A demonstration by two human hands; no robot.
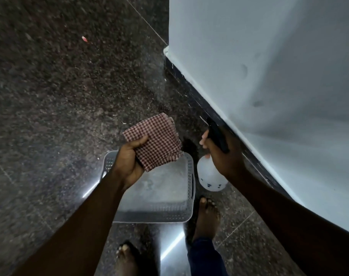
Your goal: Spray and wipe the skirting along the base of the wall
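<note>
While the left hand (129, 163) clutches a folded checked cloth (156, 139) a little out from the skirting (186, 84), right hand (224, 156) wrapped round a spray bottle (208, 177) just beside that skirting, dark skirting along the foot of the white wall (269, 56), grey basket (169, 200) farther out from it.

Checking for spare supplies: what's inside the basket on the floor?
Where it shows, the basket holds nothing but its bare pale bottom. Its far and left parts are covered by the cloth, the left hand and forearm, so anything there cannot be seen.
</note>
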